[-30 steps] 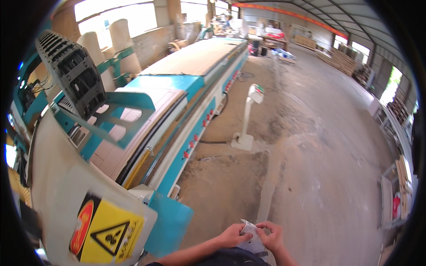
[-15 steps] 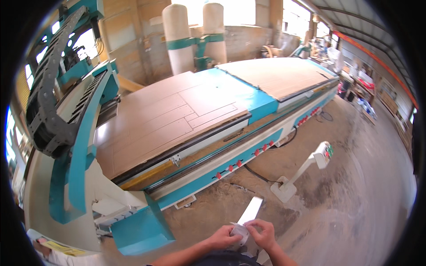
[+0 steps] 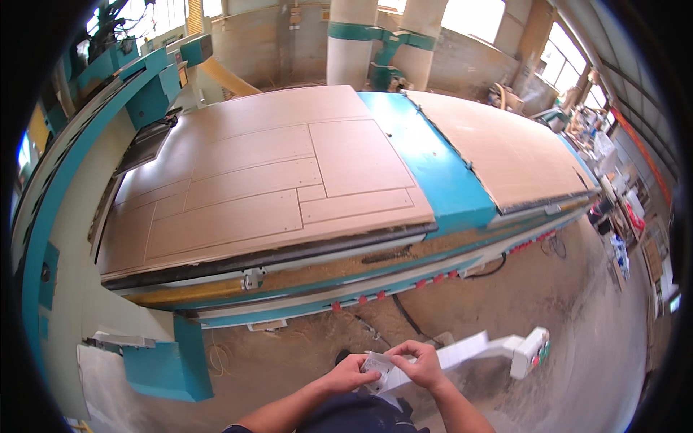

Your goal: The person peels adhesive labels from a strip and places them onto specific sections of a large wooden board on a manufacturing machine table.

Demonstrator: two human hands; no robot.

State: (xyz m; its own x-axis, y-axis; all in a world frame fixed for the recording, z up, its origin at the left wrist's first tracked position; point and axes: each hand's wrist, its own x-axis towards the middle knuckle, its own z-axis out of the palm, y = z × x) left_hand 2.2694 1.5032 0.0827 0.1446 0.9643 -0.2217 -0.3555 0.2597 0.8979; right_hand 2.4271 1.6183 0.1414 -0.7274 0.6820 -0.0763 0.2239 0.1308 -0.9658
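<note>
A long white strip of labels [image 3: 462, 351] hangs between my hands and stretches off to the right, its segments marked by faint cross lines. My left hand [image 3: 350, 374] pinches a printed white label [image 3: 378, 363] at the strip's near end, thumb on top. My right hand [image 3: 419, 363] is closed with thumb and forefinger together at the label's upper right edge. Both hands are low in the picture, before my dark clothing. Beyond them a CNC router table [image 3: 427, 195] carries a brown board [image 3: 245, 169] cut into rectangular panels.
A white button pedestal [image 3: 529, 353] stands right of my hands, just past the strip's end. The machine's teal and white gantry [image 3: 65, 187] rises at the left. Another board [image 3: 505, 151] lies on the far right of the bed. A black cable [image 3: 411, 317] runs across the dusty floor.
My view has swung left and down toward the router table. The label strip now reaches farther out to the right and shows more of its length. Both hands still hold it.
</note>
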